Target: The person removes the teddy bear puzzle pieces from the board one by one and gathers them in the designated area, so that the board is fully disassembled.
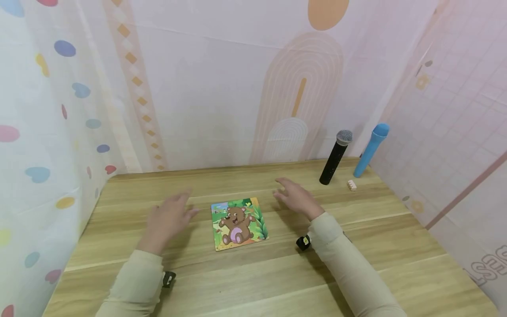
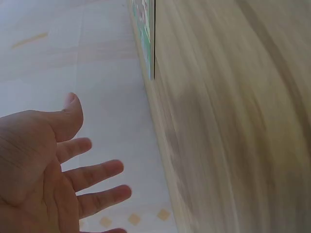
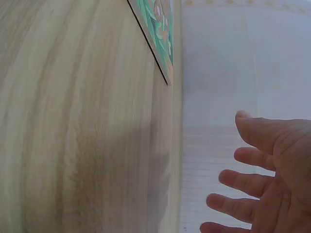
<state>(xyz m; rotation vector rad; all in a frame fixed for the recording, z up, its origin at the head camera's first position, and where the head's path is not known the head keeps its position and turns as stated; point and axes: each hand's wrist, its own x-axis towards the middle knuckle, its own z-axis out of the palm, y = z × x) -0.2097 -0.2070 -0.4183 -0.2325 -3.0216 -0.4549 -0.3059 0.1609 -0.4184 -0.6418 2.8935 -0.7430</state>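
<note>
Sleeves (image 1: 352, 264), beige, two. Left hand (image 1: 168, 220) and right hand (image 1: 297, 198): fingers spread wide, raised above table (image 1: 237, 281). Bear picture board (image 1: 237, 224), one: flat on table, between hands, apart from both. Microphones, black (image 1: 334, 163) and blue (image 1: 368, 154): table's far right. Small whitish block (image 1: 352, 185): near both microphones.

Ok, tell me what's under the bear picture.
The bear picture lies on the wooden table, whose grain shows around its edges. The patch directly beneath is covered, so whether anything else is there cannot be seen.
</note>
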